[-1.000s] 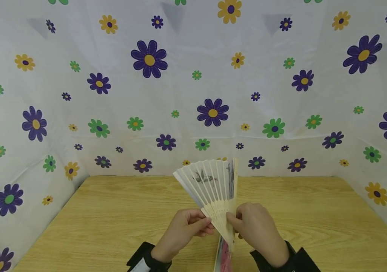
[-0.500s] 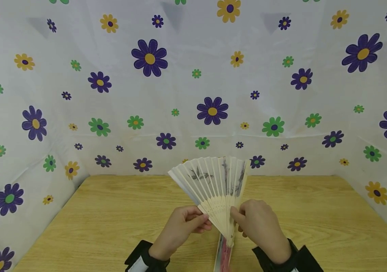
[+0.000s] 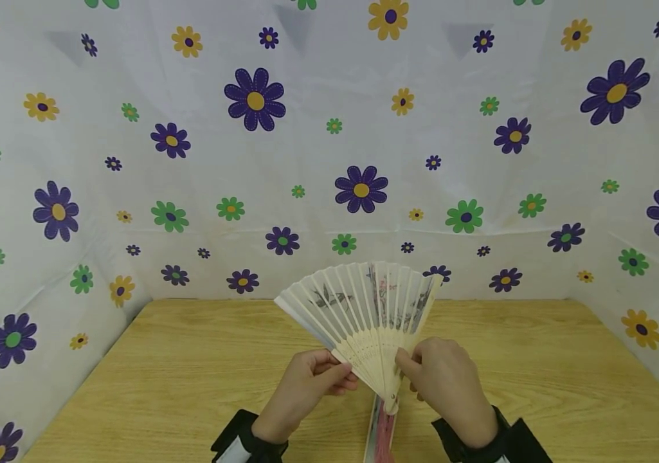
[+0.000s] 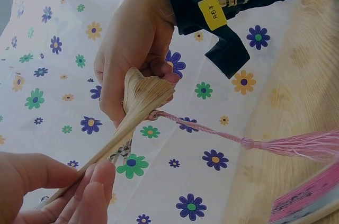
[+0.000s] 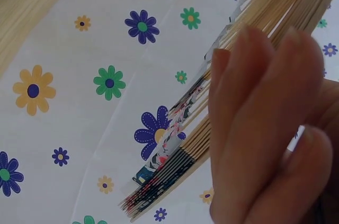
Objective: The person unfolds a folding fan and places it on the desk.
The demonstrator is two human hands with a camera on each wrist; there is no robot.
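Observation:
A folding fan [image 3: 358, 308] with pale ribs and a printed leaf of grey and pink drawings stands partly spread above the table. My left hand [image 3: 308, 389] pinches its left outer rib between thumb and fingers. On the right side, my right hand [image 3: 447, 386] grips the outer rib near the pivot, thumb on the front. From the pivot hangs a pink tassel [image 3: 384, 431]. In the right wrist view, several ribs [image 5: 183, 158] at the fan's far side still lie stacked together, and my right fingers [image 5: 254, 113] cover part of it.
Below the fan, a flat piece with pink and grey print [image 4: 307, 197] and a pale edge lies on the wooden table [image 3: 190, 373]; its kind is unclear. A white flower-patterned cloth [image 3: 306, 154] surrounds the table at the back and sides.
The fan has spread wider, showing more printed leaf. My right hand has moved slightly right with its outer rib, and my left hand slightly left. The pivot has risen a little.

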